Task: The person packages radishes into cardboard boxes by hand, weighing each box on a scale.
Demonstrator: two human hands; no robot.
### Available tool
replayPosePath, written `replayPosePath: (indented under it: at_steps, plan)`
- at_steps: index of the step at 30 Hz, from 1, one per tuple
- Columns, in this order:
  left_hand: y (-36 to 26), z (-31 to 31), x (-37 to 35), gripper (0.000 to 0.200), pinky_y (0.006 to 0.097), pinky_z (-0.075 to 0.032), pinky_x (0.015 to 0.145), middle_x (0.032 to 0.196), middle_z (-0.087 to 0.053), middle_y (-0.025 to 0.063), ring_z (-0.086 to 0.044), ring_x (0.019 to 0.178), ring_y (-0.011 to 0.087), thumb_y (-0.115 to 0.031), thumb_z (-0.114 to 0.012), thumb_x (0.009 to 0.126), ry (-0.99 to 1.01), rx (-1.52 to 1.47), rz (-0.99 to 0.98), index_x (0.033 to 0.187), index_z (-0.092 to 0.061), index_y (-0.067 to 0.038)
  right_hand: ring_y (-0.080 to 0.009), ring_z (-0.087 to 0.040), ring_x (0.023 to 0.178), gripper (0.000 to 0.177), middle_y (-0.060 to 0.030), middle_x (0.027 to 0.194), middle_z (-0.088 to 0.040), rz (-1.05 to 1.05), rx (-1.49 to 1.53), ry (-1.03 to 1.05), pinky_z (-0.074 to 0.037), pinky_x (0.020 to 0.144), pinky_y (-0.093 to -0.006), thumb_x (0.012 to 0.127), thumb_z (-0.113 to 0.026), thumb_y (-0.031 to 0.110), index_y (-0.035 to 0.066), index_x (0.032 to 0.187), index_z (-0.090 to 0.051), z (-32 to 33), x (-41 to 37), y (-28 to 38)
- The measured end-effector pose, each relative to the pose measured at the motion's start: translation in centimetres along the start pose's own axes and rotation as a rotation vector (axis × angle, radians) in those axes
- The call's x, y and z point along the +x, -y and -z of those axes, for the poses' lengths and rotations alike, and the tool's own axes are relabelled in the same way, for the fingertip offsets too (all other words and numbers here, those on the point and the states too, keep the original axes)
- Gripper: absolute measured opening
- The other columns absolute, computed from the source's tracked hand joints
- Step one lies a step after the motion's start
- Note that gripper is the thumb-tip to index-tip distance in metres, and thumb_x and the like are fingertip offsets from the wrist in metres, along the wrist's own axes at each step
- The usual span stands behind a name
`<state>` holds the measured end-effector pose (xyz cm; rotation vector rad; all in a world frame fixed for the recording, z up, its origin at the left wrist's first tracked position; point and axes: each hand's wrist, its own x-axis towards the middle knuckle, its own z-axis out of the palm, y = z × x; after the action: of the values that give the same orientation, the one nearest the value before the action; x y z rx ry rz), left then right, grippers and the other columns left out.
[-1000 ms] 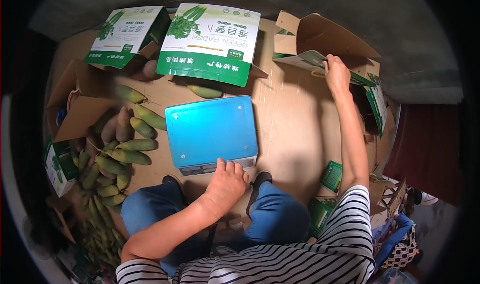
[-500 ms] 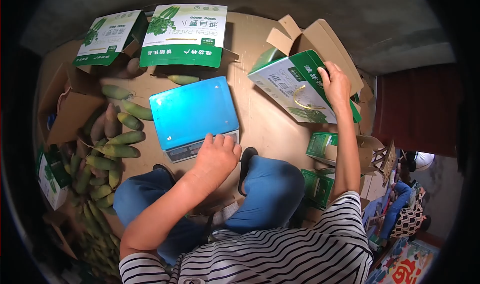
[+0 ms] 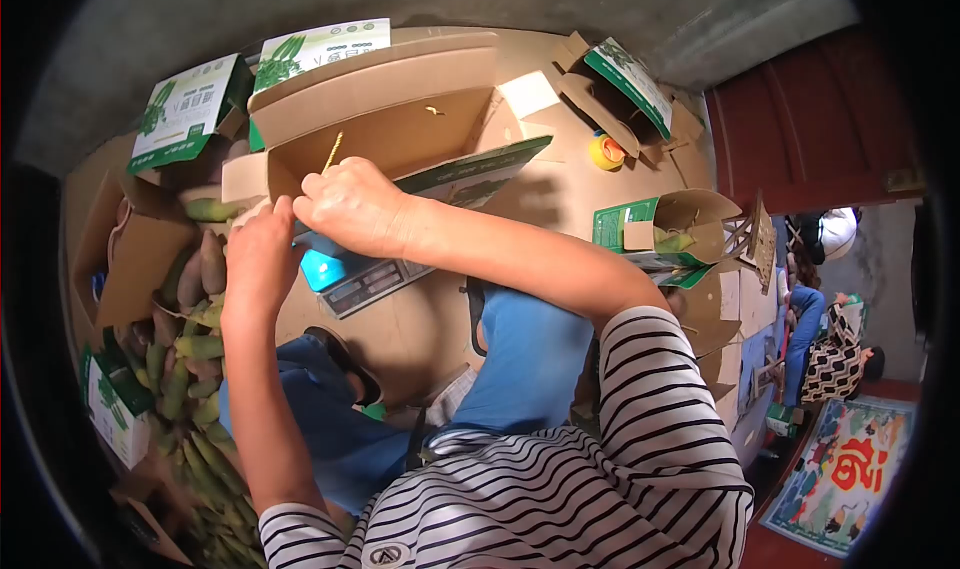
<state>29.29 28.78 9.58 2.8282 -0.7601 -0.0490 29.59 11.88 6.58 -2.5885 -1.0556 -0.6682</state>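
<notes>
An open cardboard radish box with yellow cord handles is over the blue-topped scale, its inside facing me. My right hand reaches across to the left and is closed at the near left edge of the box. Right beside it, my left hand is closed with fingertips pinched at the same corner. The fingers hide the exact grip of each hand. Most of the scale's plate is covered by the box and my right arm; its display panel shows in front.
Green radishes are piled at left, by an open brown carton. Printed boxes stand at the back left. At right are a tipped box, a yellow tape roll and a green box with radishes inside. Another person is far right.
The box has come from the right to over the scale, turned with its opening toward me. My right hand has swung left with it. My left hand has moved left from the scale's front.
</notes>
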Motion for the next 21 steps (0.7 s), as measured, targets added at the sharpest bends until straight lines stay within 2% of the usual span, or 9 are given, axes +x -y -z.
replayPosePath:
  at_steps: [1, 2, 3, 6, 9, 10, 11, 16, 21]
  plan:
    - [0.5, -0.7, -0.2, 0.033, 0.0428, -0.051, 0.074, 0.097, -0.066, 0.0137, -0.065, 0.090, 0.0327, -0.011, -0.075, 0.074, 0.066, 0.025, 0.047, 0.100, -0.056, -0.005, -0.0241, -0.062, 0.065, 0.005, -0.0064, 0.069, -0.057, 0.003, 0.010, -0.024, -0.049, 0.058, -0.0355, 0.074, -0.060, 0.014, 0.009, 0.072, -0.061, 0.2, -0.1, 0.3]
    - [0.7, -1.1, -0.2, 0.014, 0.0435, -0.052, 0.067, 0.087, -0.066, 0.0149, -0.066, 0.081, 0.0333, -0.010, -0.066, 0.082, -0.057, 0.023, -0.078, 0.089, -0.056, -0.004, -0.0243, -0.062, 0.067, 0.006, -0.0061, 0.070, -0.057, 0.003, 0.017, -0.050, -0.050, 0.060, -0.0352, 0.074, -0.059, 0.014, 0.009, 0.072, -0.061, 0.5, -0.1, 0.5]
    - [1.0, -1.3, -0.1, 0.009, 0.0438, -0.052, 0.067, 0.085, -0.066, 0.0150, -0.066, 0.079, 0.0334, -0.010, -0.063, 0.084, -0.047, 0.069, -0.081, 0.087, -0.057, -0.004, -0.0243, -0.062, 0.070, 0.006, -0.0060, 0.072, -0.057, -0.018, -0.037, 0.017, -0.050, 0.062, -0.0354, 0.074, -0.061, 0.015, 0.010, 0.072, -0.061, 0.9, -0.3, 0.5]
    - [1.4, -0.9, -0.2, 0.017, 0.0452, -0.052, 0.067, 0.073, -0.066, 0.0150, -0.067, 0.071, 0.0330, -0.009, -0.049, 0.089, -0.045, 0.193, -0.096, 0.079, -0.062, -0.005, -0.0245, -0.061, 0.082, 0.010, -0.0061, 0.078, -0.058, -0.099, -0.187, 0.178, -0.050, 0.068, -0.0366, 0.073, -0.067, 0.019, 0.010, 0.075, -0.064, 3.9, -1.2, -0.4]
    - [2.9, 0.1, -0.8, 0.013, 0.0445, -0.053, 0.068, 0.077, -0.068, 0.0150, -0.068, 0.075, 0.0322, -0.008, -0.052, 0.087, -0.016, 0.245, 0.040, 0.081, -0.063, -0.005, -0.0271, -0.059, 0.087, 0.012, -0.0078, 0.084, -0.060, -0.223, -0.199, 0.266, -0.050, 0.072, -0.0397, 0.073, -0.072, 0.019, 0.011, 0.081, -0.067, 5.6, -3.9, -2.9]
    - [3.4, 0.7, -1.3, 0.013, 0.0459, -0.053, 0.069, 0.079, -0.067, 0.0167, -0.067, 0.079, 0.0349, -0.016, -0.060, 0.087, 0.013, 0.227, 0.076, 0.084, -0.065, -0.005, -0.0272, -0.060, 0.087, 0.010, -0.0075, 0.084, -0.060, -0.292, -0.155, 0.363, -0.051, 0.072, -0.0405, 0.073, -0.072, 0.017, 0.011, 0.081, -0.067, 5.7, -4.7, -3.6]
    - [3.5, 1.5, -1.3, 0.015, 0.0468, -0.053, 0.069, 0.080, -0.067, 0.0171, -0.067, 0.079, 0.0355, -0.018, -0.061, 0.087, 0.161, 0.201, 0.158, 0.086, -0.066, -0.004, -0.0274, -0.060, 0.086, 0.009, -0.0072, 0.084, -0.060, -0.359, -0.108, 0.457, -0.051, 0.073, -0.0413, 0.074, -0.071, 0.015, 0.011, 0.081, -0.067, 5.6, -5.3, -4.2]
    - [0.8, 0.6, -2.4, 0.033, 0.0445, -0.050, 0.084, 0.100, -0.064, 0.0132, -0.062, 0.098, 0.0321, -0.019, -0.075, 0.077, 0.126, 0.134, 0.053, 0.105, -0.063, -0.007, -0.0253, -0.061, 0.085, 0.014, -0.0053, 0.083, -0.060, -0.209, -0.070, 0.319, -0.053, 0.072, -0.0360, 0.073, -0.063, 0.008, 0.012, 0.086, -0.065, 4.1, -5.7, -3.1]
    - [-1.0, -1.1, -1.5, 0.023, 0.0436, -0.051, 0.080, 0.096, -0.064, 0.0147, -0.063, 0.095, 0.0336, -0.016, -0.066, 0.085, 0.139, 0.053, -0.028, 0.105, -0.062, -0.006, -0.0259, -0.061, 0.086, 0.012, -0.0066, 0.086, -0.060, -0.189, -0.036, 0.309, -0.053, 0.075, -0.0378, 0.077, -0.064, 0.015, 0.009, 0.088, -0.064, 2.8, -6.0, -1.9]
